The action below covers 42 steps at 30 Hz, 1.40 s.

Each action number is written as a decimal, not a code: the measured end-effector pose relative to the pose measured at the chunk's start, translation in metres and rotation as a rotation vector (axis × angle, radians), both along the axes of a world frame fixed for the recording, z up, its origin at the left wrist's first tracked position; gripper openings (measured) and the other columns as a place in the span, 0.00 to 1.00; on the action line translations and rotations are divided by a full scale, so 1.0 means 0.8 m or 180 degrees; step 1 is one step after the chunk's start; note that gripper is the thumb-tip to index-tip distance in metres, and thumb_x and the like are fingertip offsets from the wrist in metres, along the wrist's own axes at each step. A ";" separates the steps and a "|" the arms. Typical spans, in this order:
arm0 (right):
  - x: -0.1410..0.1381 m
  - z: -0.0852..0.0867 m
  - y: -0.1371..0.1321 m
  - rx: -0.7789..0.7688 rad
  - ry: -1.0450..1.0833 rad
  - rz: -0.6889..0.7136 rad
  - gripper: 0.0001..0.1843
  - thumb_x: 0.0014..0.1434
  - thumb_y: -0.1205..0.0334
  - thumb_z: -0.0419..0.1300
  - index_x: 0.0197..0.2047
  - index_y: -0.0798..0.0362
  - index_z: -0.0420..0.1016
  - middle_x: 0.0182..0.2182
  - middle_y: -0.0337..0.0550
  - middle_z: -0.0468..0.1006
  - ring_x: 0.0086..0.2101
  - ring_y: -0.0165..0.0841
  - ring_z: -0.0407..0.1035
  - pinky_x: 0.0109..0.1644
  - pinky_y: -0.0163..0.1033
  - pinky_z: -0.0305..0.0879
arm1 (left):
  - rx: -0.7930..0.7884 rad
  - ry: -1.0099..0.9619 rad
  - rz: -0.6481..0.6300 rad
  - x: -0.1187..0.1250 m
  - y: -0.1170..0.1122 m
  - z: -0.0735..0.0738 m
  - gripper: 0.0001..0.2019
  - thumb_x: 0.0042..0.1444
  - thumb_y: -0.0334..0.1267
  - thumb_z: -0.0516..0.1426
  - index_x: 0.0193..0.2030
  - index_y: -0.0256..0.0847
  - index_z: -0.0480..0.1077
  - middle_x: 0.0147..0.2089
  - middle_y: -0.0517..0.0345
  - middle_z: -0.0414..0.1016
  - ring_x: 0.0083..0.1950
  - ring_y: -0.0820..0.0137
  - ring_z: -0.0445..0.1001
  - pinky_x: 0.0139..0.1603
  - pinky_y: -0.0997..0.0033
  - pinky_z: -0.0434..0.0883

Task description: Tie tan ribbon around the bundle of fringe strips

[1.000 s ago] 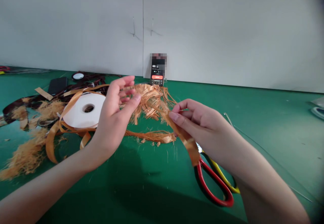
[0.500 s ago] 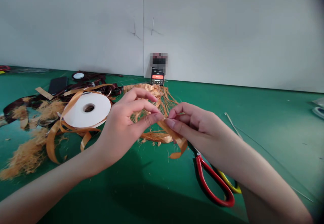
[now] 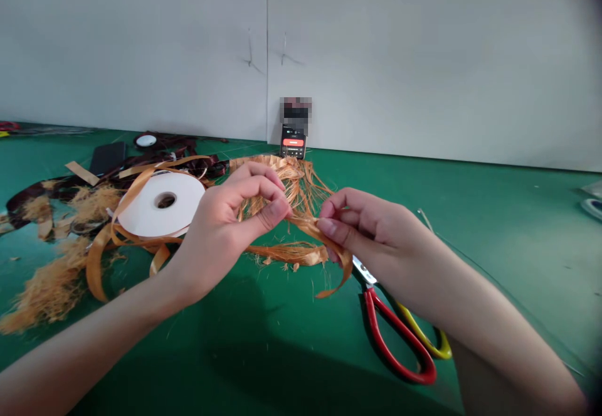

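Note:
A short piece of golden-orange ribbon (image 3: 343,264) runs between my hands, its tail curling down under the right one. My left hand (image 3: 239,218) pinches the ribbon's frayed end between thumb and fingers. With thumb and forefinger, my right hand (image 3: 364,224) grips the ribbon's middle. Behind the hands lies a pile of frayed ribbon pieces (image 3: 301,184) with loose threads. Below the fingers rests another frayed strip (image 3: 301,254). Scissors (image 3: 399,341) with one red and one yellow handle lie under my right wrist, the blades partly hidden.
At left is a white ribbon spool (image 3: 141,206) with loose orange loops. Fluffy thread heaps (image 3: 51,290), dark ribbon (image 3: 28,196) and a black flat object (image 3: 108,157) surround it. A phone (image 3: 294,140) leans on the white wall. A thin metal rod lies at right.
My left hand has shifted slightly left and my right hand slightly right, so the fingertips are farther apart. More frayed ribbon shows between them, and the ribbon's tail has swung.

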State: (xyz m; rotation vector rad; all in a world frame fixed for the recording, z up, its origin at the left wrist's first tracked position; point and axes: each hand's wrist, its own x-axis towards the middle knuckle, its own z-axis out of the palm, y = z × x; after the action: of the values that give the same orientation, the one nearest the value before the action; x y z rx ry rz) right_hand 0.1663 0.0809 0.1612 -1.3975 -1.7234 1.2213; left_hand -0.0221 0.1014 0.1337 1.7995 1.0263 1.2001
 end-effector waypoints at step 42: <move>0.043 -0.099 0.001 -0.0147 0.0029 -0.0286 0.20 0.56 0.44 0.60 0.29 0.55 0.70 0.18 0.34 0.67 0.21 0.25 0.61 0.26 0.34 0.54 | -0.1490 -0.1181 -0.1166 -0.050 0.048 -0.059 0.10 0.54 0.32 0.61 0.23 0.40 0.69 0.27 0.61 0.66 0.38 0.70 0.67 0.47 0.69 0.65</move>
State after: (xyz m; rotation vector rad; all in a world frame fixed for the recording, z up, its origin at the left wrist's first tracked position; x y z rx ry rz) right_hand 0.2005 0.0819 0.0818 -1.4778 -1.6175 1.2235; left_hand -0.0623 0.1397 0.0867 1.2680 0.6560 0.9245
